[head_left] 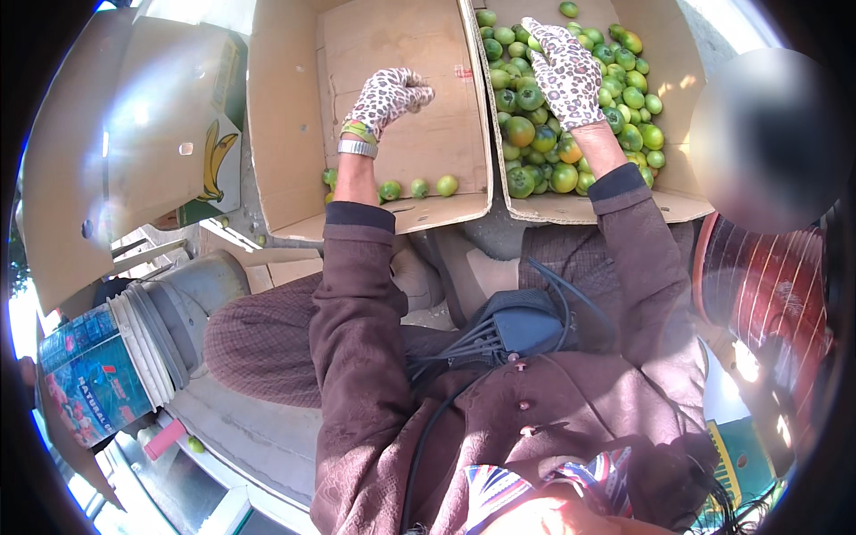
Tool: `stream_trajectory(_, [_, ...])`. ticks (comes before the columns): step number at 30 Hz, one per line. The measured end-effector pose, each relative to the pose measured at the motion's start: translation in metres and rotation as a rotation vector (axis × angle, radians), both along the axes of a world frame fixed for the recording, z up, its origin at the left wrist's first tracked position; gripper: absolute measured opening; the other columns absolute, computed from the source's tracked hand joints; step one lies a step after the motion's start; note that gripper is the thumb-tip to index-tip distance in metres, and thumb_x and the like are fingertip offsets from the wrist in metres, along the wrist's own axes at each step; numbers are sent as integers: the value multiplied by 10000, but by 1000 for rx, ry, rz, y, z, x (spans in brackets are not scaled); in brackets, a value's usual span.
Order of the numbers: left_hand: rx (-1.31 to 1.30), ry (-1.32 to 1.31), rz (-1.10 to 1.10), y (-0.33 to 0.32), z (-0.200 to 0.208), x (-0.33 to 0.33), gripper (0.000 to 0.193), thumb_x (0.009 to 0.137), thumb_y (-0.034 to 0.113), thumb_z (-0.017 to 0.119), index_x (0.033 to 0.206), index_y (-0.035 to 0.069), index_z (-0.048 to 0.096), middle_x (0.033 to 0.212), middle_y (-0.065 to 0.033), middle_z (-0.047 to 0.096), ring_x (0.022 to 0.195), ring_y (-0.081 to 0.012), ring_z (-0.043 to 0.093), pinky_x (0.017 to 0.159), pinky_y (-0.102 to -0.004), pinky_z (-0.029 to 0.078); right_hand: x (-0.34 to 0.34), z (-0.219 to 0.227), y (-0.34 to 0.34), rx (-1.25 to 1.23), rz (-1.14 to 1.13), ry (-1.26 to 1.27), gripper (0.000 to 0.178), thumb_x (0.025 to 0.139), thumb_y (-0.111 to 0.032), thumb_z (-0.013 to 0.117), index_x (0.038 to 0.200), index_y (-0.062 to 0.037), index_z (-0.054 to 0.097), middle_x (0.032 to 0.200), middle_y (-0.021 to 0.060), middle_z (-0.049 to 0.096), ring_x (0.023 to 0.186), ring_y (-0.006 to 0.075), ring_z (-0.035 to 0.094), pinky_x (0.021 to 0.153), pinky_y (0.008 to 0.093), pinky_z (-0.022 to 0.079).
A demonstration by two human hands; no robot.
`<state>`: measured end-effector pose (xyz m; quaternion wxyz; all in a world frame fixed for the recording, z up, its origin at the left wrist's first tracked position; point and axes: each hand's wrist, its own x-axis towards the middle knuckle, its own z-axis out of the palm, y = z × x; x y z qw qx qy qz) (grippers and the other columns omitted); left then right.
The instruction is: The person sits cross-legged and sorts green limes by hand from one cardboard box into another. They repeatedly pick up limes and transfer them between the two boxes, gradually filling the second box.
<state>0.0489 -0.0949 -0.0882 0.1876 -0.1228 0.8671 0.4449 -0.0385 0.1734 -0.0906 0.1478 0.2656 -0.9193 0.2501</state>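
Green tomatoes (539, 116), some turning yellow-orange, are heaped in the right cardboard box (679, 111). My right hand (569, 78), in a leopard-print glove, reaches over this heap with its fingers stretched out and apart, touching or just above the tomatoes at the left side. Over the left cardboard box (392, 45) hovers my left hand (383, 100) in a matching glove, a watch at its wrist. Its fingers are curled inward, and whatever they may hold is hidden. Several green tomatoes (419, 188) lie along the near edge of that left box.
Both boxes stand side by side before my crossed legs. A large cardboard carton (160, 107) with a banana picture is at left, above a tipped plastic bucket (134, 357). At right are a red ribbed container (767, 276) and a blurred round shape (762, 138). Cables hang at my waist.
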Motion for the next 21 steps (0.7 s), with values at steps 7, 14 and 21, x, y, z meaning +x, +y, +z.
stream_trajectory(7, [-531,-568,-663,65,-10,9,511,644,438,825,964,50,729,962,-126,718,900,-288,688,788,-416,539,-7,-29,7,126,57,167,377,830,-178,625,1205,-143,609,955,89,663,893,287,620,794,430,488])
stream_trajectory(14, [-643,-533,-823,92,-42,27,510,605,315,838,1043,83,721,1087,-141,687,1012,-318,665,861,-421,534,-14,-28,8,97,0,122,393,852,-96,532,1238,-126,595,918,124,676,883,311,631,791,438,492])
stream_trajectory(21, [-344,-573,-633,69,-35,19,318,622,259,803,872,68,752,841,-128,721,777,-262,705,687,-395,564,-15,-25,10,28,-4,108,380,834,-59,514,1186,-129,640,910,127,682,857,313,635,782,437,501])
